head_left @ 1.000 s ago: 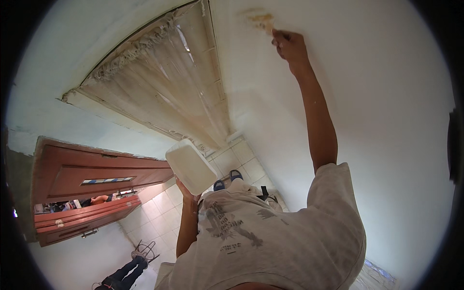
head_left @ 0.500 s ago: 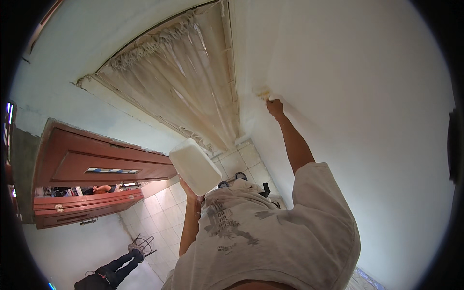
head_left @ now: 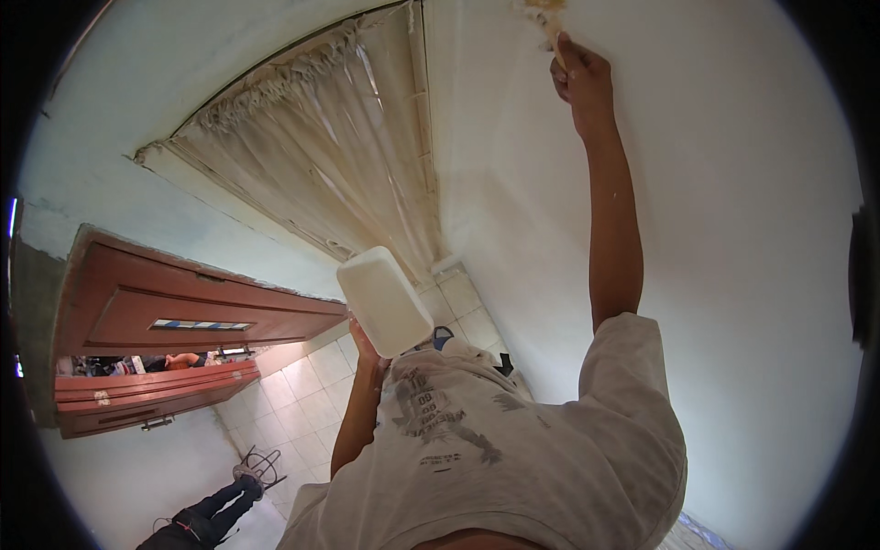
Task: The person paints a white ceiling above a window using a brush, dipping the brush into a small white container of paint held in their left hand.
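High up against the white wall (head_left: 733, 229), my right hand (head_left: 585, 78) grips the handle of a paintbrush (head_left: 550, 23) with pale, yellowish bristles. The brush's tip touches or almost touches the wall near the upper edge of the view. In front of my body, my left hand (head_left: 365, 346) holds a white rectangular tub (head_left: 387, 302) from its side and below. Its inside looks white; I cannot make out how much paint is in it. My right arm is stretched far out.
A beige curtain (head_left: 312, 147) covers a window left of the wall. Further left stands a reddish-brown door (head_left: 183, 293), partly open. At lower left a person in dark clothes (head_left: 206, 518) stands by a metal-framed stool (head_left: 264, 466). Light tiles (head_left: 307, 399) cover the floor.
My right hand has moved up the wall with the paintbrush, my arm straightening. The white tub has shifted slightly to the right and up in my left hand.
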